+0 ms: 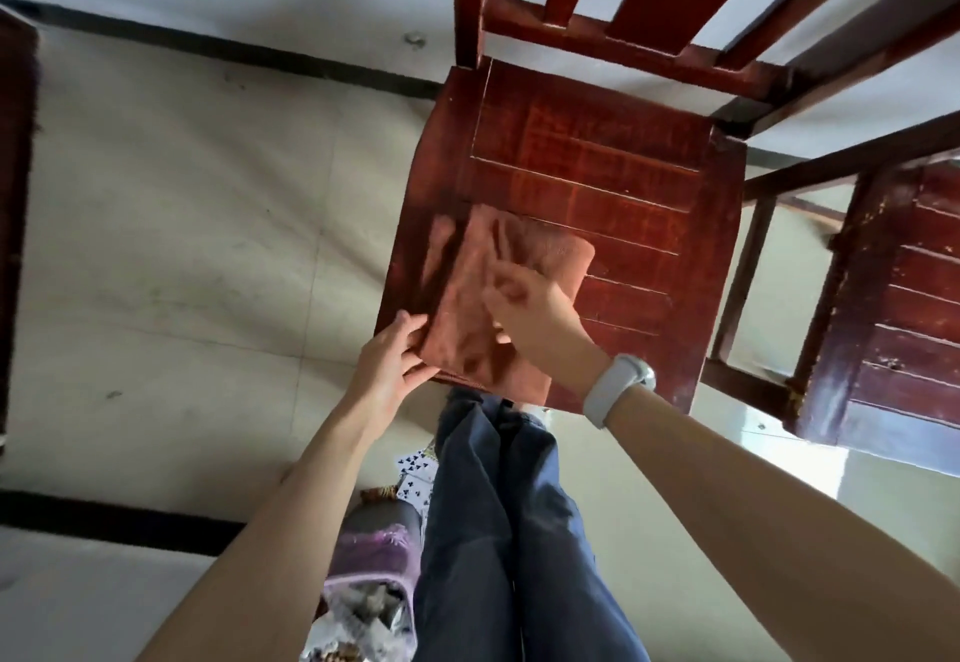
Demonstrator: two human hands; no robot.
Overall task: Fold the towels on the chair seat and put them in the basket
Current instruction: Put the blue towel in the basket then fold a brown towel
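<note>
An orange-brown towel (pixel 498 298) lies folded on the front left part of the red wooden chair seat (pixel 613 183). My left hand (pixel 389 355) pinches the towel's near left corner at the seat's front edge. My right hand (pixel 530 308), blurred by motion, lies on top of the towel with its fingers spread. A basket (pixel 363 604) stands on the floor by my left leg, with a purple towel (pixel 374 552) in it.
A second dark wooden chair (pixel 893 308) stands close on the right. Playing cards (pixel 415 474) lie on the floor beside my legs. A dark piece of furniture (pixel 15 194) borders the left edge. Pale tiled floor stretches to the left of the chair.
</note>
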